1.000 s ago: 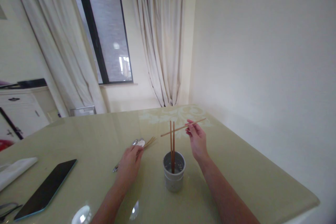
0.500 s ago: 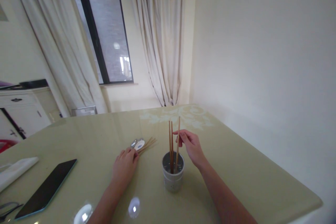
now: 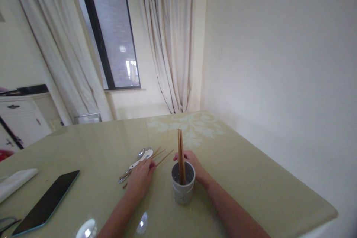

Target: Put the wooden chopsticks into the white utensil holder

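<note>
My left hand is closed on a wooden chopstick that slants past its fingertips to the right. Beside and beneath it on the table lie more chopsticks, a white spoon with a blue mark and metal spoons. A pale grey cup with a dark inside stands to the right, holding several upright chopsticks. My right hand is behind the cup, its fingers extended leftward and partly hidden by the chopsticks and rim. Nothing shows in those fingers.
A black tablet lies at the left of the glossy table, near a white object and scissors at the edge. A wall borders the right side; curtains hang beyond.
My right hand has let go of a chopstick, now leaning with the others in the cup, and moved down behind the rim. My left hand has shifted right, with a chopstick now protruding past its fingers.
</note>
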